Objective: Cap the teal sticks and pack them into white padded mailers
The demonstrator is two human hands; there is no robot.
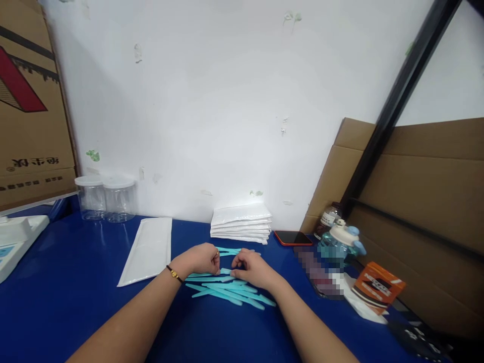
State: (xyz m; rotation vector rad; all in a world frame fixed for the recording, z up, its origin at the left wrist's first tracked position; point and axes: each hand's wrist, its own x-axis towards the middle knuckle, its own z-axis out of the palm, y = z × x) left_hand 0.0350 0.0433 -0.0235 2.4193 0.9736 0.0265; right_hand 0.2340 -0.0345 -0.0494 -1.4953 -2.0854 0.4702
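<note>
Slim teal eyebrow razors [227, 291] lie in a loose, crossing pile on the blue table, with several more just beyond my hands. My left hand [202, 259], a bracelet at its wrist, is closed with its fingertips down at the left end of one teal razor [226, 271]. At that razor's right end, my right hand [251, 267] has its thumb and curled fingers closed on it. The fingers partly cover the razor and some of the pile behind.
A stack of white padded envelopes [241, 224] stands against the wall; a single envelope [147, 247] lies left. Two clear jars [119, 201] and a white device [18, 237] are farther left. On the right are a phone [293, 238], a water bottle [336, 244] and an orange box [379, 287].
</note>
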